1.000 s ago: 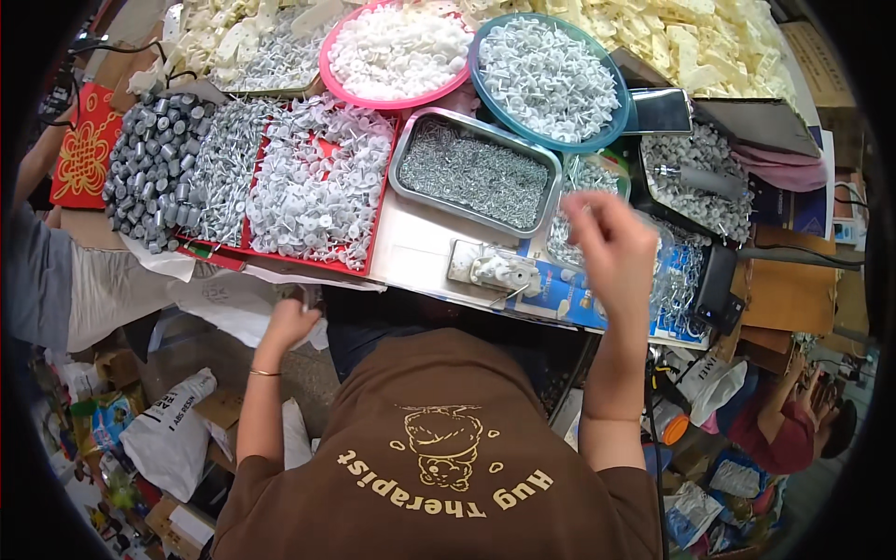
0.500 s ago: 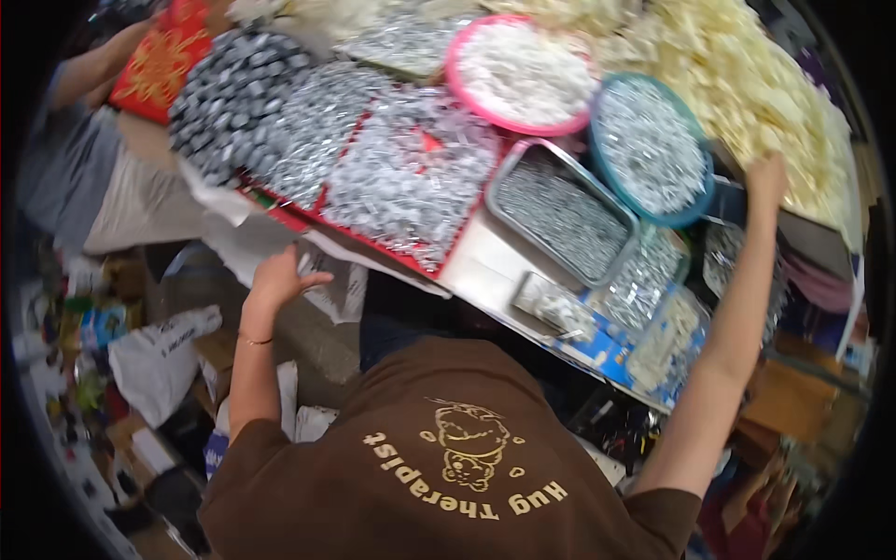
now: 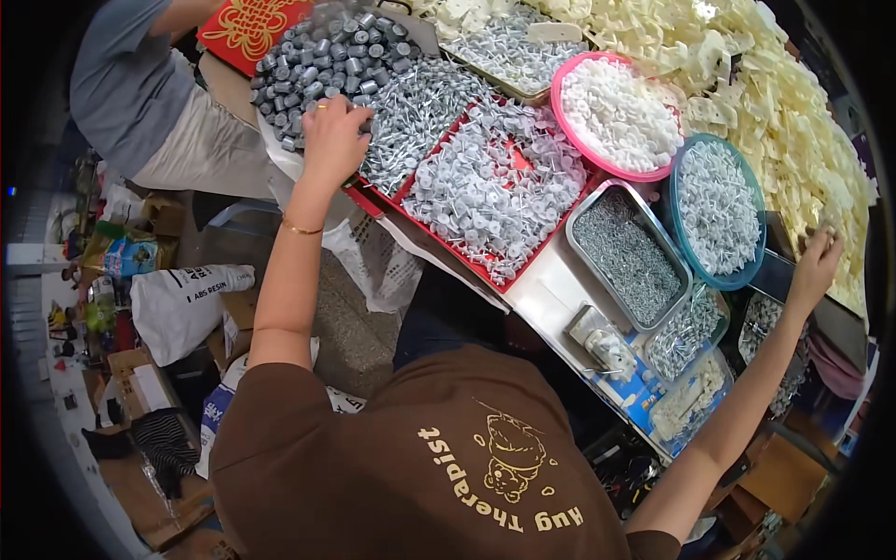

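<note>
My left hand (image 3: 336,140), with a ring on one finger, reaches onto the front of a heap of grey metallic cylinders (image 3: 322,61). Its fingers are apart, and the fingertips touch the heap where it meets a pile of small silvery pins (image 3: 425,103). Far to the right, my right hand (image 3: 819,261) is at the near edge of a broad pile of cream plastic pieces (image 3: 765,121). Its fingers are bent and close together; whatever lies between them is hidden.
Between my arms stand a red tray (image 3: 504,281) of clear-headed pins, a pink basin (image 3: 557,98), a teal basin (image 3: 759,229) and a metal tray (image 3: 653,327) of tiny grey parts. A co-worker's sleeve (image 3: 117,56) shows beside a red box (image 3: 245,33). Bags and cartons crowd the lower left.
My left hand has moved from in front of the table onto the grey cylinders. The table's contents sit farther right in view. My right hand stays by the cream pile, lower in the picture.
</note>
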`<state>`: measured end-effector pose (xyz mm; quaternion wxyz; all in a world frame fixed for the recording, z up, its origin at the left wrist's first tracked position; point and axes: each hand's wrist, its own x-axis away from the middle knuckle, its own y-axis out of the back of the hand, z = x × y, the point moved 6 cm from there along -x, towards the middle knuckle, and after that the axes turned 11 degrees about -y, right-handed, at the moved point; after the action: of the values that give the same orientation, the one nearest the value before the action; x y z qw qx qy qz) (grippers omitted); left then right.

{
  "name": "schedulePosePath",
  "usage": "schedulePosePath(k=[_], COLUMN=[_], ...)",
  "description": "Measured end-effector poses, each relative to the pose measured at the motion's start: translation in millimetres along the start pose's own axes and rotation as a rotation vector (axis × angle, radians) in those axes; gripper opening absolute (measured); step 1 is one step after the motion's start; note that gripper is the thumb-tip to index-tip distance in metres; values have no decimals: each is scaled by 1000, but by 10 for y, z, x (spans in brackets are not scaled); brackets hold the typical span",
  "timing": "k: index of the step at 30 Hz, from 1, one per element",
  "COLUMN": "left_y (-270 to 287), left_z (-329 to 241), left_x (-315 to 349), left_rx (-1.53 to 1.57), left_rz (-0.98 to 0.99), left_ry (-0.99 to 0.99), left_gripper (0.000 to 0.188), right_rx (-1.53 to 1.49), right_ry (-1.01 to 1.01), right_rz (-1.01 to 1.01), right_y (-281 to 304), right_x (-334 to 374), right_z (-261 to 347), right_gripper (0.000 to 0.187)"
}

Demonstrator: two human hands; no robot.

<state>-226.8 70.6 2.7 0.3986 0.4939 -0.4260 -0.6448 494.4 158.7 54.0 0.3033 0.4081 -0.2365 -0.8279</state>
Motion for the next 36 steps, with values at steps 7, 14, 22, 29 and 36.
schedulePosePath(k=[7,14,22,29,36], left_y=[129,528,530,313,301], left_z=[-186,-1963,-3603,-3811,-3815], left_x=[17,-6,260,367,360], left_rx=[470,1257,1443,1229,1109], left_rz=[-250,-177,110,44,151], left_ry=[98,-245,-598,-667,-745], left_gripper=[30,39,36,32,48], right_rx=[-531,-1059,-1084,-944,-1036], right_ry=[-281,-539,-717,-798,-627], right_rz=[328,361,470,470,472], right_y=[590,614,699,774,866], right_x=[1286,2131,2671,2969,3038], right_z=[541,776,791,499,647], right_gripper=[20,28,18,22,31])
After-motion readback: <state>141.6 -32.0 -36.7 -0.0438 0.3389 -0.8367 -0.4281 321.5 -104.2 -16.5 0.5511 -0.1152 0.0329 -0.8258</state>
